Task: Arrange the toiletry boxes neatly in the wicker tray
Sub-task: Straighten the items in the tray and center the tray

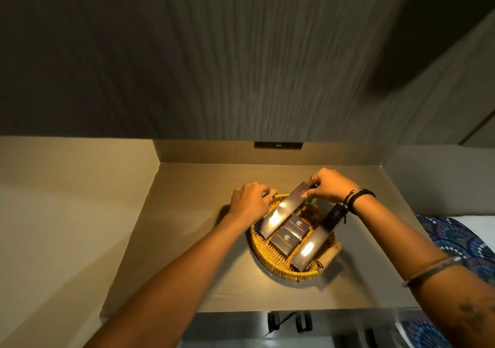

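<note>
We see a round wicker tray sitting on a tan surface, roughly centred between our two outstretched arms. Four dark toiletry boxes lie in it. A long box slants along the tray's left side, its far end raised over the back rim. Our right hand is pinched shut on that far end, thumb and fingertips closed around the box's top corner. Our left hand rests at the tray's back-left rim, fingers curled and touching the wicker just beside the same long box; whether it actually grips the rim or the box we cannot tell. The two hands sit apart, with the long box's upper half between them.

Two small boxes lie in the middle of the tray, one behind the other, both just right of the long box. A second long box lies along the tray's right side, below our right wrist and touched by neither hand. Something green shows under the right hand, too hidden to identify.
</note>
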### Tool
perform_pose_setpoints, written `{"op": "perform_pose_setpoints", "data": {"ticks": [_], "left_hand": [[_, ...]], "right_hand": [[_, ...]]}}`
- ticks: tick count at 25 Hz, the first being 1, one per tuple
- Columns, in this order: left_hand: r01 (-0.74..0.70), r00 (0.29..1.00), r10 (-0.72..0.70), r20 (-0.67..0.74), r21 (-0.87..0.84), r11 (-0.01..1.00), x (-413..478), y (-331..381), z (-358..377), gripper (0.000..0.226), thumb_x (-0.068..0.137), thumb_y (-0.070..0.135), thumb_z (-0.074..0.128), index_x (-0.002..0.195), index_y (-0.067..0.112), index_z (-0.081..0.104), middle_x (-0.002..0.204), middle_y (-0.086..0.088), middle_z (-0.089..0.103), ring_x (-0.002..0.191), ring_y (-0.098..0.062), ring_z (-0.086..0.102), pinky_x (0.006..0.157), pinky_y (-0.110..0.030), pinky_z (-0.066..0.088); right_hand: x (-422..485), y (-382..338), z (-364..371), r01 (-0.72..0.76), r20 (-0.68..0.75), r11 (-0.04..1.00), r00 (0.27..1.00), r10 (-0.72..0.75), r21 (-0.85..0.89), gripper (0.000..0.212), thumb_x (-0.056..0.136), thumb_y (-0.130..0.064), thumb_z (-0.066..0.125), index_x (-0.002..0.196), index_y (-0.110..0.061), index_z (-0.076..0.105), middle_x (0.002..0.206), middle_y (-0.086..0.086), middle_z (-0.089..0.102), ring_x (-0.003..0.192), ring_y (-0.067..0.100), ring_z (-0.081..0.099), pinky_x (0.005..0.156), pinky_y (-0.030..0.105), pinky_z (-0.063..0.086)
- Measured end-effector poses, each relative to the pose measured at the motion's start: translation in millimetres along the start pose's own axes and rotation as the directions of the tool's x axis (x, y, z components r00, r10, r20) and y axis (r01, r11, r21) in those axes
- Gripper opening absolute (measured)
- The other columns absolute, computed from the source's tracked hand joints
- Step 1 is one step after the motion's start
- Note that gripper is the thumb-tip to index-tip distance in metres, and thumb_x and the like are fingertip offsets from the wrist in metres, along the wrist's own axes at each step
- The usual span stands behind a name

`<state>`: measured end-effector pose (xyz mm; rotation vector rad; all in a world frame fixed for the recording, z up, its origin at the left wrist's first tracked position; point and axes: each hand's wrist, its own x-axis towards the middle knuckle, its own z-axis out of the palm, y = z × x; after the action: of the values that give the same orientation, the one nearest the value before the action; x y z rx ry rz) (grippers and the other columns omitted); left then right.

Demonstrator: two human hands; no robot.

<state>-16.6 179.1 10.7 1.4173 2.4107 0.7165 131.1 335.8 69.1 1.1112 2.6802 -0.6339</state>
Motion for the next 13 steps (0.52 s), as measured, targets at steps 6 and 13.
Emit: {"op": "perform_pose_setpoints", "data": {"ticks": [6, 13], "left_hand": [[-0.013, 1.0, 0.013, 0.003, 0.017, 1.0, -2.7, -2.0, -1.5, 0.021, 0.094, 0.022, 0.061, 0.111, 0.021, 0.072, 0.107, -0.007, 0.071, 0.099, -0.029, 0.064, 0.085, -0.04, 0.048], [-0.032, 0.999, 0.032, 0.011, 0.008, 0.999, -7.2, -1.2, -2.4, 0.025, 0.095, 0.019, 0.059, 0.118, 0.02, 0.07, 0.111, -0.01, 0.068, 0.103, -0.03, 0.062, 0.09, -0.042, 0.049]], "right_hand": [[-8.9, 8.6, 19.4, -0.098, 0.071, 0.984, 0.992, 0.109, -0.146, 0.031, 0.084, -0.018, 0.071, 0.115, -0.013, 0.07, 0.111, 0.009, 0.07, 0.096, 0.022, 0.065, 0.085, 0.037, 0.058], [-10.5, 8.5, 25.6, -0.103, 0.034, 0.966, 0.993, 0.114, -0.238, 0.022, 0.079, -0.019, 0.074, 0.1, -0.014, 0.072, 0.097, 0.006, 0.07, 0.087, 0.023, 0.068, 0.077, 0.04, 0.062]]}}
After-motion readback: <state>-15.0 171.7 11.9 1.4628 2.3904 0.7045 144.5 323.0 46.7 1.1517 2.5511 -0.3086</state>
